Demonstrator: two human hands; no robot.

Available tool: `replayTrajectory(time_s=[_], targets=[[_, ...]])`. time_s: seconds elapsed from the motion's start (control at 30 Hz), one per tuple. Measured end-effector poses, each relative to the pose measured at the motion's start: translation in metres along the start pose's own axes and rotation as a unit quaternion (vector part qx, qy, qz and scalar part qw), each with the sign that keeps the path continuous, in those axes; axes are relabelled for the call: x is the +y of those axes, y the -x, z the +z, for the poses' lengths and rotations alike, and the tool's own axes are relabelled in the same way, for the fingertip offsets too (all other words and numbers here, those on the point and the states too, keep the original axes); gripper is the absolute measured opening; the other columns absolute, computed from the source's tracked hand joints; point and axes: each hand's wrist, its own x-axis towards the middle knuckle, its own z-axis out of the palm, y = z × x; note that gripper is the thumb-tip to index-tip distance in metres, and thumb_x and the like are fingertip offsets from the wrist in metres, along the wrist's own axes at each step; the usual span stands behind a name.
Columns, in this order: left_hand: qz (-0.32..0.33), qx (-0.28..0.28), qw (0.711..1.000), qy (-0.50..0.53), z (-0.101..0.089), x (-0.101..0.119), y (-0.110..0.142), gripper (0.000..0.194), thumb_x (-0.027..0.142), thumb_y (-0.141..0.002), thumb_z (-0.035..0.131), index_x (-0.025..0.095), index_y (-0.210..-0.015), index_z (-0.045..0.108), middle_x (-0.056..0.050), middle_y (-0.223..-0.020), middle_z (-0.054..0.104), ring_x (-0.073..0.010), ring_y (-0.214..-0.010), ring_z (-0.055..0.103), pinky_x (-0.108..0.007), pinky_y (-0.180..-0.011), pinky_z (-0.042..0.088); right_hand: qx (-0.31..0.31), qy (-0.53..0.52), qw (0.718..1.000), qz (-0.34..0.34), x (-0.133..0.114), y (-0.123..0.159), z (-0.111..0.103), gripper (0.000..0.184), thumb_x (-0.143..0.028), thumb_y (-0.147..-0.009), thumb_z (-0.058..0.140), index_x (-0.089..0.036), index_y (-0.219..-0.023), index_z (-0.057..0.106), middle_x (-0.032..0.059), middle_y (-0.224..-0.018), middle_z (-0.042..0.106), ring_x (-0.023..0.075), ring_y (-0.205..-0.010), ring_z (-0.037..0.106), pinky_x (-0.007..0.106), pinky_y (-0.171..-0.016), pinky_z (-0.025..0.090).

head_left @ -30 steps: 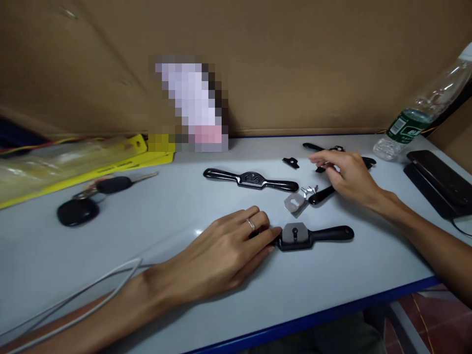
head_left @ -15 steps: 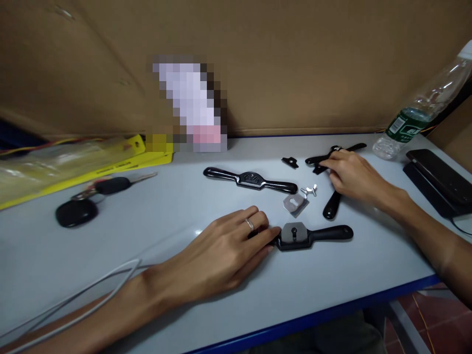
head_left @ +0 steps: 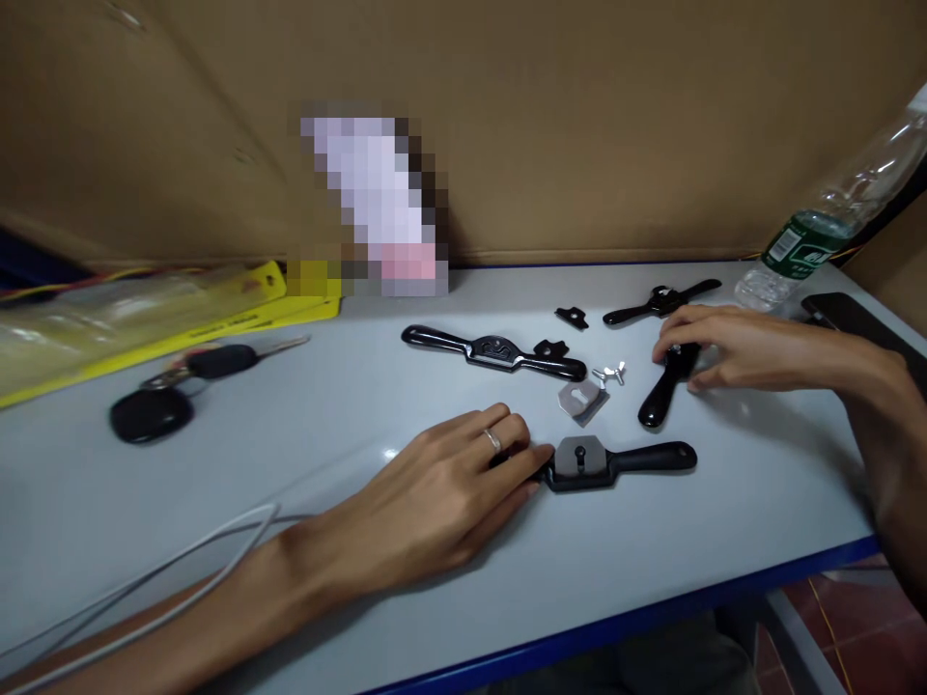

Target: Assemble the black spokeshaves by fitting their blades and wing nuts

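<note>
The left hand (head_left: pixel 460 478) pinches one handle of the bladed spokeshave (head_left: pixel 610 469); the right hand (head_left: pixel 760 347), beyond it to the right, closes thumb and fingers around a black tool (head_left: pixel 658 396). Should the left grip slip, the fingertips could catch the spokeshave's edge; a careless sweep by the right might scatter the loose plates (head_left: pixel 579 398) and wing screws (head_left: pixel 612 375) just behind the spokeshave. A brown wall (head_left: pixel 579 125) rises well behind it, above the pale table (head_left: pixel 290 454); car keys (head_left: pixel 224 363) lie well left of it.
</note>
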Motion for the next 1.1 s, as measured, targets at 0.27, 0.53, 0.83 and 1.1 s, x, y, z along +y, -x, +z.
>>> replayTrajectory(time_s=[0.27, 0.53, 0.83, 1.1], targets=[[0.0, -0.001, 1.0, 0.005, 0.001, 0.0, 0.002, 0.022, 0.015, -0.102, 0.046, 0.012, -0.114, 0.064, -0.008, -0.095, 0.063, -0.0207, -0.084, 0.058, -0.032, -0.068, 0.052, 0.026, 0.085, 0.991, 0.103, 0.024, 0.002, 0.005, 0.018, -0.028, -0.078, 0.072, -0.025, -0.096, 0.075, 0.0053, -0.09, 0.072, 0.0259, -0.081, 0.068, 0.035, -0.067, 0.049], [0.006, -0.001, 1.0, -0.001, -0.001, 0.0, 0.001, 0.023, 0.015, -0.103, 0.043, 0.011, -0.112, 0.063, -0.008, -0.093, 0.062, -0.0207, -0.083, 0.057, -0.033, -0.067, 0.052, 0.215, 0.111, 0.963, 0.116, 0.011, -0.022, 0.025, 0.034, -0.025, -0.088, 0.063, -0.021, -0.121, 0.07, 0.0134, -0.111, 0.073, 0.0332, -0.097, 0.069, 0.044, -0.079, 0.052], [-0.001, -0.01, 1.0, -0.007, 0.002, 0.0, 0.002, 0.023, 0.017, -0.103, 0.045, 0.012, -0.115, 0.064, -0.008, -0.096, 0.063, -0.0217, -0.084, 0.056, -0.035, -0.07, 0.054, 0.103, -0.049, 0.993, -0.005, -0.052, -0.019, 0.028, 0.02, -0.031, -0.094, 0.062, -0.02, -0.108, 0.072, 0.0052, -0.094, 0.071, 0.0198, -0.08, 0.064, 0.032, -0.073, 0.045], [-0.001, -0.004, 1.0, -0.003, 0.002, 0.0, 0.002, 0.022, 0.016, -0.102, 0.045, 0.012, -0.114, 0.064, -0.008, -0.095, 0.063, -0.0208, -0.083, 0.057, -0.032, -0.069, 0.052, 0.039, -0.003, 0.999, 0.013, -0.056, -0.015, 0.031, 0.012, -0.018, -0.096, 0.052, -0.019, -0.085, 0.058, 0.0052, -0.088, 0.061, 0.0191, -0.079, 0.055, 0.032, -0.071, 0.037]])
